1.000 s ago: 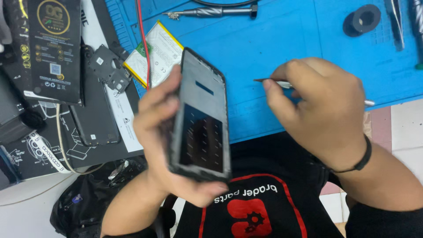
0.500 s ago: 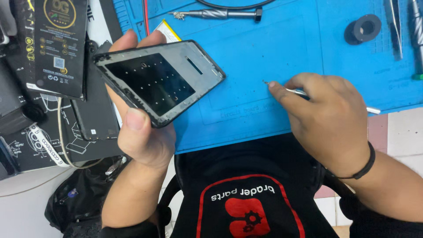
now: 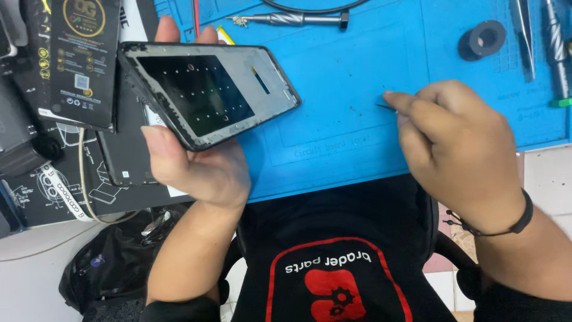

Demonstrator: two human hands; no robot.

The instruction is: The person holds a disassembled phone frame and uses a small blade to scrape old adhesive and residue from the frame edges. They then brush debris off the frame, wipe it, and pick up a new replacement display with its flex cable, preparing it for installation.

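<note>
Blue silicone repair mat point(image 3: 357, 71), smooth and faintly embossed, serves as the landmark. Over its left edge the left hand point(image 3: 196, 167) grips a black phone frame point(image 3: 208, 95), a flat rounded rectangle with a glossy dark panel dotted with small marks, thumb clamped on its near edge. Above the mat's right half the right hand point(image 3: 459, 155) is closed, pinching a thin metal tool point(image 3: 386, 107). A black ring-shaped spool point(image 3: 481, 39) and knurled steel screwdriver point(image 3: 292, 19) lie on the mat's far side.
</note>
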